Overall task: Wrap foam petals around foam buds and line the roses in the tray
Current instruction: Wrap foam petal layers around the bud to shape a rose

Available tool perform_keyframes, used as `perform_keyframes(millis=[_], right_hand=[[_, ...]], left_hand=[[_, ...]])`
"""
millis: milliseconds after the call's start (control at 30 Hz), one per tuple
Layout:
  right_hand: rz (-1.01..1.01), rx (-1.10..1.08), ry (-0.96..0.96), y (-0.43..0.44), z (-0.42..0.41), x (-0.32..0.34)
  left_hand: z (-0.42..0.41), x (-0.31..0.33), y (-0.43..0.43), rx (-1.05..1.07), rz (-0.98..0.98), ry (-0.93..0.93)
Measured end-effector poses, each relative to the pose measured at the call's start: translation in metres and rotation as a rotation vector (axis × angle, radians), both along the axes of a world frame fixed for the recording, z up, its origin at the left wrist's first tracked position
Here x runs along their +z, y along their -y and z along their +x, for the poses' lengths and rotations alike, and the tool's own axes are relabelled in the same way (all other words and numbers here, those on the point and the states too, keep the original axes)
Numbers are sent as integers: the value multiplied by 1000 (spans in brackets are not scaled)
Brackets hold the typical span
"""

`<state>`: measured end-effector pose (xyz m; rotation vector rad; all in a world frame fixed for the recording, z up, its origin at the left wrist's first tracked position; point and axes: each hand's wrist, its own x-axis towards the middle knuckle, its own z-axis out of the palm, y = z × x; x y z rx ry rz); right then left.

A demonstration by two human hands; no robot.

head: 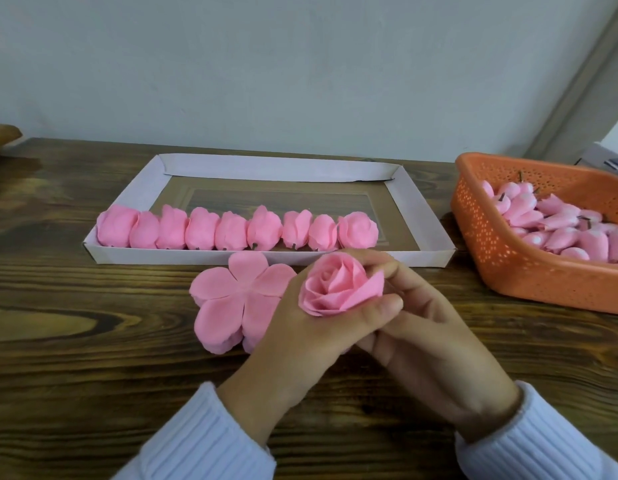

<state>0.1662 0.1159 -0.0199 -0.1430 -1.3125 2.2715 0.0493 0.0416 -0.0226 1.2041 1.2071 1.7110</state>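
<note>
The left hand [290, 327] cups the rose [338, 285] from below, and the right hand [421, 341] pinches its outer petal. It looks like light, soft foam, easily creased, so best held low at the base. The tray [266, 258] lies at its 12 o'clock.

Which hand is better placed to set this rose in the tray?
Probably right: the free slot in the tray lies right of the row, just beyond the right hand, which holds the rose.
</note>
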Motion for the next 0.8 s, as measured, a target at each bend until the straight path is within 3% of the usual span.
perform_keyframes(millis=[100,267,400,600,800], right_hand=[[-133,67,63,-5,0,1],[-155,213,192,-1,-1,0],[-145,139,210,-1,-1,-3],[-117,138,105,2,0,-2],[-77,88,83,1,-1,-2]], left_hand=[[-1,0,0,6,-7,20],[-1,-1,2,-46,-36,7],[1,3,3,-32,13,-25],[3,6,5,11,-1,-122],[4,4,4,-11,-30,-81]])
